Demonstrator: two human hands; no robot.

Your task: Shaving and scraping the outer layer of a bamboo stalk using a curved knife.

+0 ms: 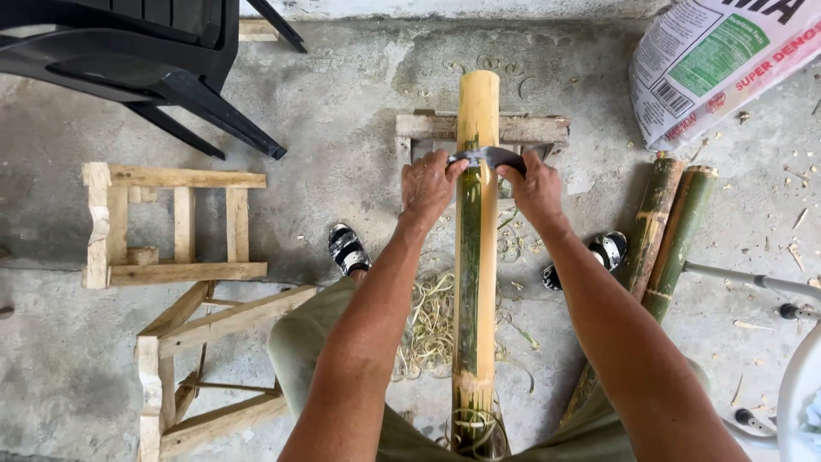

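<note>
A long bamboo pole (477,111) lies lengthwise between my legs, its far end resting on a small wooden stand (530,128). Its skin is partly shaved, pale yellow with a green strip down the middle. A curved metal blade (484,156) lies across the pole. My left hand (428,184) grips the blade's left end and my right hand (534,188) grips its dark right handle. Thin curled shavings (432,325) lie on the floor under the pole.
Two green bamboo pieces (671,222) lie to the right. A printed sack (727,60) sits at the top right. Two wooden stools (171,227) stand at left, a black plastic chair (145,51) at the top left. A metal frame (753,282) is at the right edge.
</note>
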